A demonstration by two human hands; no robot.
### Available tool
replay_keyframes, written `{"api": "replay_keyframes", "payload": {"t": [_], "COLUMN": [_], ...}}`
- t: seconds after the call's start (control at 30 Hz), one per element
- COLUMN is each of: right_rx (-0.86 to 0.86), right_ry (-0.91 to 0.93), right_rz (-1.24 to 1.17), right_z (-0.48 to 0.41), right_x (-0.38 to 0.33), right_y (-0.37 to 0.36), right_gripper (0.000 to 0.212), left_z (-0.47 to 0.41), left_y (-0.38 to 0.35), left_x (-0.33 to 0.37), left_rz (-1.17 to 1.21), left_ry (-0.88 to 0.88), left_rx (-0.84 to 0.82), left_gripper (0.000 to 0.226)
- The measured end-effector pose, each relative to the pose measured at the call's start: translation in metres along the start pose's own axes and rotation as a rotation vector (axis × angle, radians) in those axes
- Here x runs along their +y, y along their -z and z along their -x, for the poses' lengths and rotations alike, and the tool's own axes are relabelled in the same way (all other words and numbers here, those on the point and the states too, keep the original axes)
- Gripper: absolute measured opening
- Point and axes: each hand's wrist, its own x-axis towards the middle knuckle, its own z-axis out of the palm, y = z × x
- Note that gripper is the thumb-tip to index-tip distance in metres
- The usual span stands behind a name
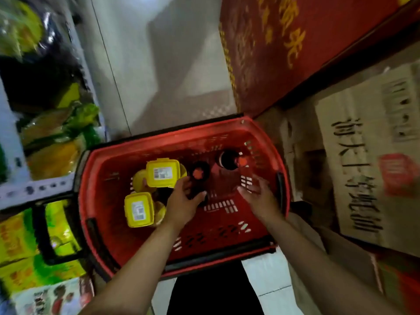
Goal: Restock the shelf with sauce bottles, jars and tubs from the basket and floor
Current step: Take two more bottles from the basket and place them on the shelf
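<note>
basket (172, 136): red, on the floor | inside, left: yellow tubs, far tub (162, 173), near tub (138, 209), stacked on more yellow ones | inside, middle: near bottle (198, 176), far bottle (229, 159), both dark, red caps, upright | left hand (184, 201): grips near bottle | right hand (259, 196): fingers spread, holding nothing, over basket's right side | hands apart

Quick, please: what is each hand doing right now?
Left hand: fingers curled round the red-capped bottle.
Right hand: open, holding nothing.
</note>
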Motion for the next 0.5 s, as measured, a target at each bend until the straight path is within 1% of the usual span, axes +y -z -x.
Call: {"api": "replay_keyframes", "payload": {"t": [0.07,0.17,0.23,0.3,0.33,0.4,0.5], "right_rx": [0.013,0.005,0.007,0.011,0.015,0.027,0.048], "right_ry": [0.031,0.024,0.033,0.063,0.078,0.082,0.083], "right_rz": [0.012,-0.015,-0.016,0.013,0.035,0.077,0.085], "right_z": [-0.024,-0.053,-0.071,-0.084,-0.09,-0.099,-0.112], "right_x": [0.009,0.02,0.028,0.034,0.038,0.041,0.044], "right_y": [-0.007,-0.019,-0.025,-0.03,-0.033,-0.036,-0.043], "right_gripper": [0.057,0.062,0.067,0.067,0.066,0.066,0.069], "left_z": [-0.02,-0.046,-0.061,-0.073,-0.077,-0.085,-0.097], "left_y": [-0.011,-0.025,-0.032,-0.037,-0.039,-0.042,-0.047], "left_x": [-0.011,-0.024,-0.033,-0.043,-0.045,-0.048,-0.053], "left_rz": [-0.036,-0.009,0.013,0.015,0.011,0.01,0.008], "left_ry": [-0.048,-0.065,-0.075,-0.085,-0.081,-0.079,-0.098], "left_rx": [0.032,0.037,0.063,0.089,0.096,0.112,0.138], "left_gripper": [0.065,0.077,0.079,0.079,0.077,0.066,0.054]}}
